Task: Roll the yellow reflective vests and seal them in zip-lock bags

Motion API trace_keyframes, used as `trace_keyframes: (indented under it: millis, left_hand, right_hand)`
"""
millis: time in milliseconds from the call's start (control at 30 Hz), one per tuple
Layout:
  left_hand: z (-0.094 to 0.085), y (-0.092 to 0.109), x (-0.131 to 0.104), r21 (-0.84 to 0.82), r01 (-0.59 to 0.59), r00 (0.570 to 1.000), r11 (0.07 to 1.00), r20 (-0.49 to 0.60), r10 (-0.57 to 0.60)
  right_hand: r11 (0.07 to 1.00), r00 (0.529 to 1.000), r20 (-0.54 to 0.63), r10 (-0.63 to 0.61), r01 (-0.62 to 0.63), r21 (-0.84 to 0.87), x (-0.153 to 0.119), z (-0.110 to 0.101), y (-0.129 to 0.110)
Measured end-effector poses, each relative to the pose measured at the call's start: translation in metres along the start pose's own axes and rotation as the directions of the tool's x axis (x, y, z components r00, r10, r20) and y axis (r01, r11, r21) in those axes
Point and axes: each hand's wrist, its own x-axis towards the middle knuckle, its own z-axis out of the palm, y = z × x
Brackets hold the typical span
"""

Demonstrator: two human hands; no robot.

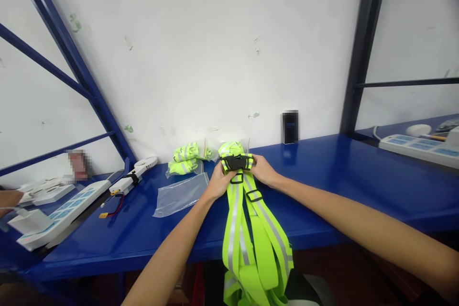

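Note:
Both hands hold a neon yellow strap harness (263, 244) with grey reflective stripes by its black buckle (236, 162). My left hand (219, 182) is closed round the strap at the buckle's left end, and my right hand (263, 170) grips the right end. Two black slider rings sit on the straps just below. The loose straps hang down over the table's front edge. Behind the buckle is more bundled yellow strap in clear plastic. An empty clear bag (181, 194) lies flat left of my left hand.
Bagged yellow bundles (186, 157) lie by the wall on the blue table (315, 177). A small fan (145, 165), a white device with wires and a power strip (68, 210) are at left. A dark box (289, 126) stands by the wall; another power strip (419, 148) is at right. A person's hand (10, 199) shows far left.

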Motion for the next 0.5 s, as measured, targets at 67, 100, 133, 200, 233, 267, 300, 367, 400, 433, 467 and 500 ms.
trace_keyframes:
  millis: [67,100,133,200,233,267,300,367,400,433,467,500]
  left_hand:
    - [0.002,-0.002,-0.001,-0.014,0.015,1.0,1.0,0.015,-0.015]
    - [0.004,-0.003,-0.002,-0.031,0.026,0.999,0.999,0.022,-0.025]
    - [0.006,-0.004,-0.002,-0.053,0.038,0.999,0.998,0.028,-0.037]
    - [0.011,-0.008,-0.002,-0.099,0.056,0.998,0.993,0.023,-0.054]
    - [0.013,-0.009,-0.002,-0.117,0.055,0.998,0.992,0.014,-0.054]
    - [0.015,-0.01,-0.001,-0.129,0.049,0.999,0.99,0.001,-0.049]
    - [0.016,-0.011,-0.001,-0.136,0.041,0.999,0.99,-0.013,-0.043]
    - [0.016,-0.011,0.002,-0.139,0.03,0.998,0.99,-0.048,-0.037]
    - [0.014,-0.011,0.003,-0.135,0.028,0.997,0.99,-0.072,-0.038]
    - [0.012,-0.011,0.004,-0.127,0.028,0.994,0.991,-0.1,-0.041]
    - [0.01,-0.011,0.005,-0.113,0.025,0.99,0.993,-0.133,-0.04]
    - [0.008,-0.011,0.005,-0.091,0.02,0.985,0.996,-0.166,-0.034]
  right_hand:
    - [0.99,0.996,-0.058,-0.068,0.06,-0.131,-0.001,0.0,0.002]
    - [0.979,0.991,-0.1,-0.091,0.071,-0.191,-0.002,0.0,0.003]
    - [0.969,0.983,-0.144,-0.109,0.073,-0.238,-0.003,0.001,0.004]
    - [0.953,0.967,-0.209,-0.148,0.083,-0.292,-0.006,0.005,0.003]
    - [0.947,0.96,-0.221,-0.173,0.1,-0.307,-0.007,0.007,0.002]
    - [0.939,0.955,-0.222,-0.199,0.121,-0.322,-0.009,0.009,0.001]
    - [0.931,0.952,-0.212,-0.219,0.139,-0.339,-0.01,0.011,-0.001]
    - [0.915,0.957,-0.163,-0.241,0.168,-0.367,-0.013,0.015,-0.005]
    - [0.911,0.961,-0.131,-0.243,0.18,-0.37,-0.014,0.016,-0.008]
    - [0.912,0.966,-0.093,-0.241,0.193,-0.361,-0.015,0.017,-0.01]
    - [0.918,0.971,-0.047,-0.234,0.205,-0.339,-0.016,0.017,-0.012]
    - [0.928,0.975,-0.001,-0.222,0.211,-0.306,-0.016,0.017,-0.014]
